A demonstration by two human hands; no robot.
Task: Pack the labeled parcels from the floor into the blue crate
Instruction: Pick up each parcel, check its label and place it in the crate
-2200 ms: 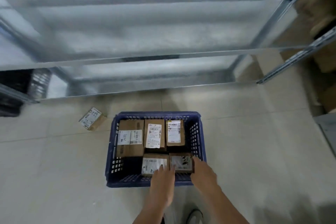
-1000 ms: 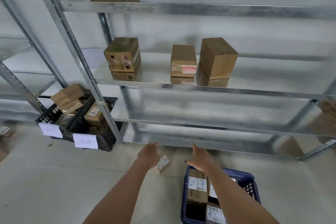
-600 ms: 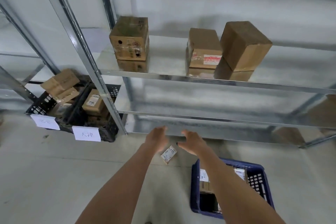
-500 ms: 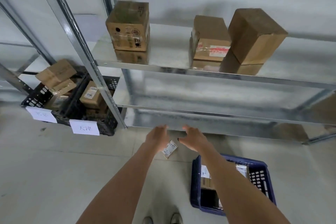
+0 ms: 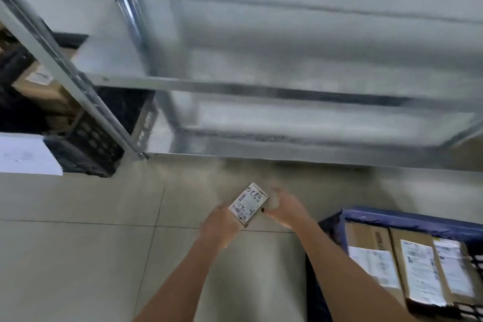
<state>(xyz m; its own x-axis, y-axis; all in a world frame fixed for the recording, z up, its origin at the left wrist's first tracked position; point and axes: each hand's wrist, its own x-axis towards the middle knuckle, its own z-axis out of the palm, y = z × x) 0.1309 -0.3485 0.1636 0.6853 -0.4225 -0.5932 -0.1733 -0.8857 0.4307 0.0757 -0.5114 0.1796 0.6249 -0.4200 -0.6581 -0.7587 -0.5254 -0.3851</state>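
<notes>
A small brown parcel (image 5: 248, 203) with a white label and handwritten digits lies on the tiled floor in front of the shelf. My left hand (image 5: 219, 225) is at its near left edge, fingers relaxed and partly hidden behind the hand. My right hand (image 5: 285, 207) hovers just right of the parcel with spread fingers, blurred by motion. Neither hand visibly grips it. The blue crate (image 5: 407, 220) stands at the lower right, holding several labeled parcels (image 5: 418, 272) side by side.
A metal shelving rack (image 5: 261, 86) stands right behind the parcel, its slanted upright (image 5: 78, 81) at the left. A black crate (image 5: 88, 144) with cardboard boxes and a white paper tag (image 5: 26, 154) sits on the floor at the far left.
The view has dropped and moved closer to the floor. Both hands have come down from in front of the shelf to either side of the small parcel.
</notes>
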